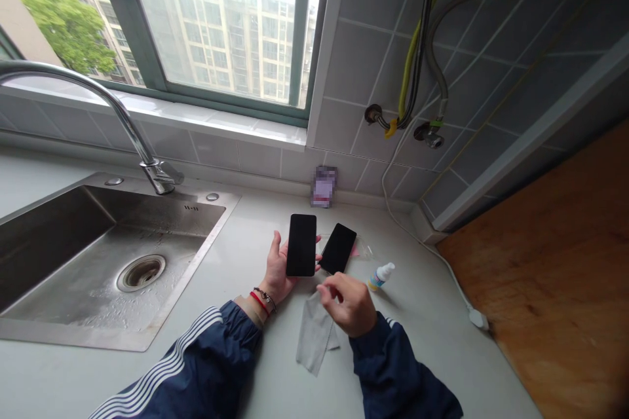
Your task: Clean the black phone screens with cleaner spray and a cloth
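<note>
The stainless steel sink (59, 242) sits to the left of the person, its basin holding nothing but scattered water droplets around the round metal drain (141, 273), with a chrome gooseneck faucet (118, 108) rising behind it. To the right of the sink, on the pale countertop (422, 294), the left hand (278, 268) lies open and palm up, and a black smartphone (301, 245) rests flat across it, screen upward, with the fingertips showing past its edge. Just beside that phone, a second black smartphone (337, 249) lies tilted at an angle, its lower corner close to the left hand's fingers. A clear plastic film (362, 247) and a bit of pink sit beyond it. The right hand (348, 304) is curled, thumb and fingers drawn together just above a grey cloth (314, 334) that lies on the counter; whether it grips the cloth's edge cannot be told. A small white-capped bottle (381, 276) lies near the right hand, and a blurred packet (323, 186) leans against the tiled wall behind the phones, its contents hidden
</note>
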